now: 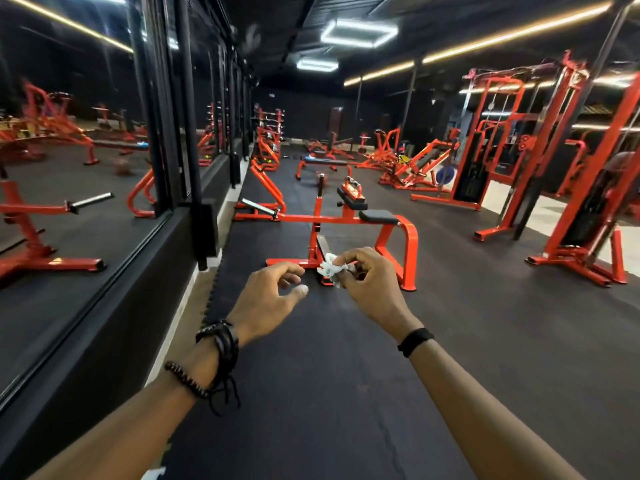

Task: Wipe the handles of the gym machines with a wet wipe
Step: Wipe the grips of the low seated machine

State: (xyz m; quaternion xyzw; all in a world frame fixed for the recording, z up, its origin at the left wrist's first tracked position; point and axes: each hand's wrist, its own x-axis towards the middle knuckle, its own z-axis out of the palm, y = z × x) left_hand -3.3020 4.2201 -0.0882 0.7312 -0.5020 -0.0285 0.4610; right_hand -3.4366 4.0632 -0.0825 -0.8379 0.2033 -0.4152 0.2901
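White wet wipe (331,270) crumpled, pinched in right hand (372,284) | left hand (268,299) loosely curled, holding nothing, just beside | red machine (346,223) ahead on black floor (346,375) | mirror wall (76,168) left

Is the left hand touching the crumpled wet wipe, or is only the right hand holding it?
Apart. The head view shows dark floor between the left hand and the wet wipe; only the right hand pinches it.
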